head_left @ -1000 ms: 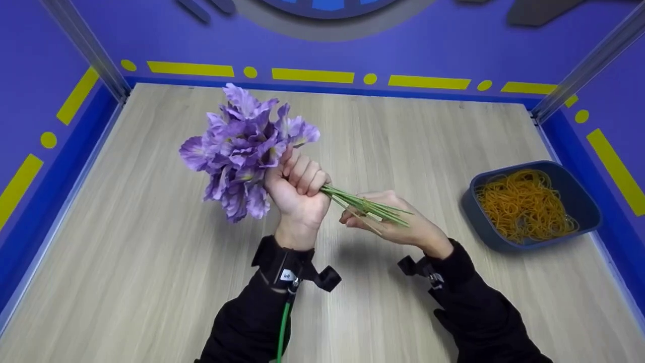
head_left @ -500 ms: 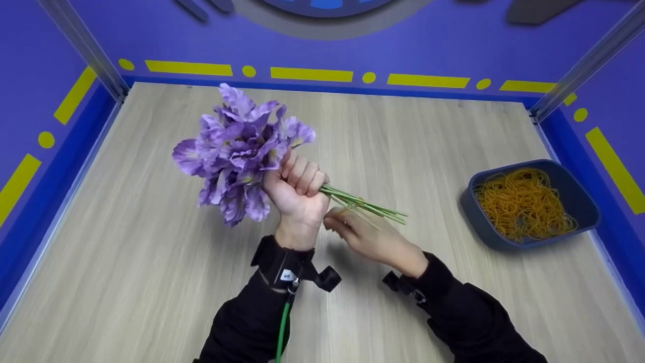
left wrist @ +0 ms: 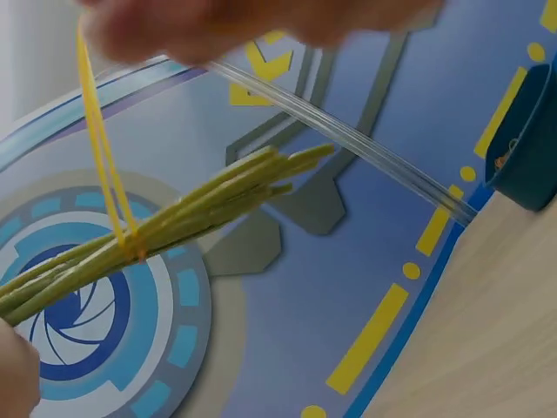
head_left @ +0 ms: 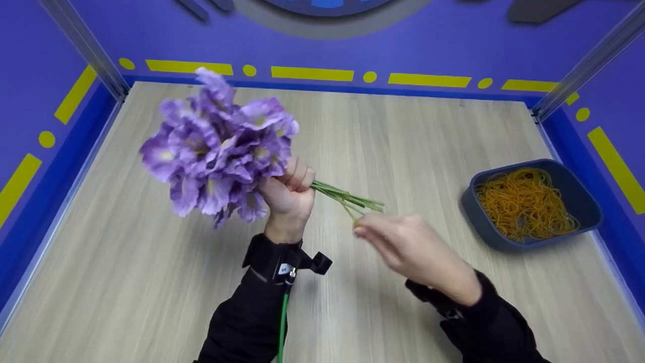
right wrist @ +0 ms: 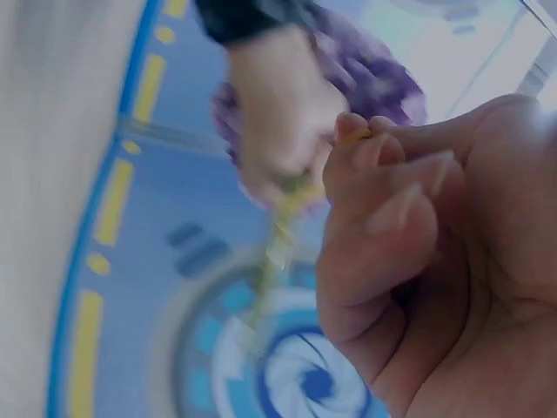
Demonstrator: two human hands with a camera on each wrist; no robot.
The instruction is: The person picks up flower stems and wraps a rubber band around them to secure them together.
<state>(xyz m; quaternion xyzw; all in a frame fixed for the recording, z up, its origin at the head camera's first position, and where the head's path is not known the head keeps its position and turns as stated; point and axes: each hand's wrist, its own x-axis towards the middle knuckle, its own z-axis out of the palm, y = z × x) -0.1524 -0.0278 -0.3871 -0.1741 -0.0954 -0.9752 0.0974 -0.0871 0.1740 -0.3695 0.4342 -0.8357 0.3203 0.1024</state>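
In the head view my left hand [head_left: 288, 194] grips a bunch of purple artificial flowers [head_left: 216, 151] just below the blooms. Their green stems [head_left: 342, 194] stick out to the right of my fist. A yellow rubber band [left wrist: 103, 165] is looped round the stems and stretched taut in the left wrist view. Its other end is pinched between the thumb and fingers of my right hand [head_left: 415, 249], which stands just below the stem ends. The right wrist view shows a bit of the band at those fingertips; the stems are blurred there.
A dark blue-grey tub [head_left: 486, 234] with a tangle of yellow rubber bands [head_left: 526, 204] stands at the right on the wood-grain table [head_left: 151, 282]. Blue-purple panels [head_left: 428, 45] with yellow marks enclose the table at the back and sides.
My right hand went from under the stems to below their ends, pulling the band out from them. My left hand shifted slightly left, and the blooms turned more toward the camera.
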